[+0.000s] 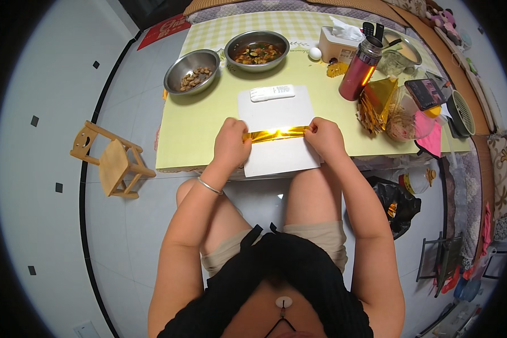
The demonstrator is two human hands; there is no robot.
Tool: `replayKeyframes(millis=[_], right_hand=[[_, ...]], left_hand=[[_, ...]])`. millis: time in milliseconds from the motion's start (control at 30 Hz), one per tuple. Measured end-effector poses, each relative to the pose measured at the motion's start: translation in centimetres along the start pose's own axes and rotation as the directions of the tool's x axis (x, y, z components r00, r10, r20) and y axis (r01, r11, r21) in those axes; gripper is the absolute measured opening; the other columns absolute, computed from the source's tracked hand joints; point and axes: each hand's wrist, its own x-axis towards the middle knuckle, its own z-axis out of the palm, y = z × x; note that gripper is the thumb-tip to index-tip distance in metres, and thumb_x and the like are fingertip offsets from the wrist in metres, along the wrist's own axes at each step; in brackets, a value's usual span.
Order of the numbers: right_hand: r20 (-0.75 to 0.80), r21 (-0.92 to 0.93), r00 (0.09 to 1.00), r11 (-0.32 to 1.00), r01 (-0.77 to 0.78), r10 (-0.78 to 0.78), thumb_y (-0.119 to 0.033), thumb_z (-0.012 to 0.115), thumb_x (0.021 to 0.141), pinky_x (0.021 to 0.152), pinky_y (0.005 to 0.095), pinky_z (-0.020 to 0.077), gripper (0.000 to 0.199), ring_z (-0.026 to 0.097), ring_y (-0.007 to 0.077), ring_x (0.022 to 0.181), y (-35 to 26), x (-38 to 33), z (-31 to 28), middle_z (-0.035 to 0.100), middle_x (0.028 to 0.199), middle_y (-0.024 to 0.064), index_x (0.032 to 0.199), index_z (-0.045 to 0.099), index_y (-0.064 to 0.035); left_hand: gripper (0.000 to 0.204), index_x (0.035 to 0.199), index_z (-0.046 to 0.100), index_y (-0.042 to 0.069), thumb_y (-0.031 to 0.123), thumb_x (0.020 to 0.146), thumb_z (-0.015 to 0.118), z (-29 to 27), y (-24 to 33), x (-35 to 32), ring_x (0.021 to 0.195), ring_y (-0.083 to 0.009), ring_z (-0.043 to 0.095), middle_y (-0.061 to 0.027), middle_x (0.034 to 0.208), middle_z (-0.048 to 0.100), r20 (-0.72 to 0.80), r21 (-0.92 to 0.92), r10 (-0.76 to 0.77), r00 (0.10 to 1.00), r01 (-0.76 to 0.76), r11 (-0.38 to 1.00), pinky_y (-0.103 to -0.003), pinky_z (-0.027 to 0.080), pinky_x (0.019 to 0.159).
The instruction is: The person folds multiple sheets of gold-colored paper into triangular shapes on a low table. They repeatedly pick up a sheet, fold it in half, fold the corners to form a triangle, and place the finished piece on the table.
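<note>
Gold foil strip lies already folded narrow across the white sheet on the surface, left hand and right hand each pinching an end (more gold foil sheets sit unfolded nearby).

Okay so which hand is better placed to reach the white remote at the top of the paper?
Probably the left hand: the white remote lies left of the white sheet's middle, nearer it than the right hand. Both pinch the gold foil strip.
</note>
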Motion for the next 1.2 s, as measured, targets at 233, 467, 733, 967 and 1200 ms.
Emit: replayKeyframes(millis=[233, 467, 733, 967, 1200], right_hand=[[-0.133, -0.442, 0.683, 0.660, 0.608, -0.718, -0.016, 0.060, 0.088, 0.115, 0.0477, 0.0361, 0.043, 0.051, 0.0351, 0.134, -0.9, -1.4, 3.3, 0.059, 0.137, 0.0210, 0.128, 0.061, 0.0006], [0.165, -0.230, 0.809, 0.776, 0.588, -0.564, -0.040, 0.059, 0.097, 0.122, 0.0451, 0.0260, 0.070, 0.033, 0.0324, 0.149, 0.4, -3.5, 2.7, 0.037, 0.159, 0.0181, 0.150, 0.040, 0.0007], [0.140, -0.221, 0.817, 0.787, 0.576, -0.559, -0.039, 0.059, 0.097, 0.122, 0.0451, 0.0270, 0.068, 0.034, 0.0325, 0.148, 1.4, -3.4, 1.9, 0.038, 0.159, 0.0179, 0.150, 0.041, -0.0006], [0.135, -0.194, 0.812, 0.788, 0.584, -0.568, -0.034, 0.059, 0.098, 0.121, 0.0440, 0.0273, 0.065, 0.035, 0.0325, 0.148, 1.8, -3.2, 2.2, 0.039, 0.158, 0.0182, 0.150, 0.041, -0.0007], [0.024, -0.228, 0.778, 0.754, 0.616, -0.628, -0.020, 0.059, 0.095, 0.112, 0.0441, 0.0414, 0.043, 0.054, 0.0325, 0.131, 1.6, -2.5, 2.1, 0.058, 0.139, 0.0165, 0.132, 0.058, 0.0018]], left_hand=[[0.037, 0.130, 0.067, 0.027, 0.020, 0.095, 0.058, -0.1, 1.4, -0.1, 0.147, -0.0352, 0.036, -0.0028, 0.156, 0.046, 0.201, 0.307, 0.400, 0.894, -0.446, 0.841, -0.067, 0.022, 0.116], [0.054, 0.136, 0.061, 0.008, 0.039, 0.091, 0.063, 0.1, -0.1, -2.8, 0.150, -0.0372, 0.030, -0.0111, 0.155, 0.046, 0.207, 0.391, 0.308, 0.929, -0.367, 0.844, -0.067, 0.015, 0.119], [0.100, 0.142, 0.044, -0.014, 0.063, 0.082, 0.067, 0.8, 5.5, -2.0, 0.152, -0.0419, 0.022, -0.0297, 0.157, 0.033, 0.081, 0.276, 0.211, 0.974, -0.226, 0.934, -0.060, 0.015, 0.121], [0.113, 0.146, 0.032, -0.018, 0.068, 0.081, 0.067, 3.0, 4.9, -4.4, 0.149, -0.0483, 0.024, -0.0369, 0.155, 0.029, 0.180, 0.281, 0.131, 0.975, -0.179, 0.943, -0.054, 0.021, 0.121], [0.100, 0.137, 0.045, -0.017, 0.063, 0.082, 0.068, 2.7, 3.4, -6.1, 0.143, -0.0483, 0.034, -0.0363, 0.145, 0.043, 0.060, 0.318, 0.120, 0.991, -0.133, 0.939, -0.059, 0.026, 0.118]])
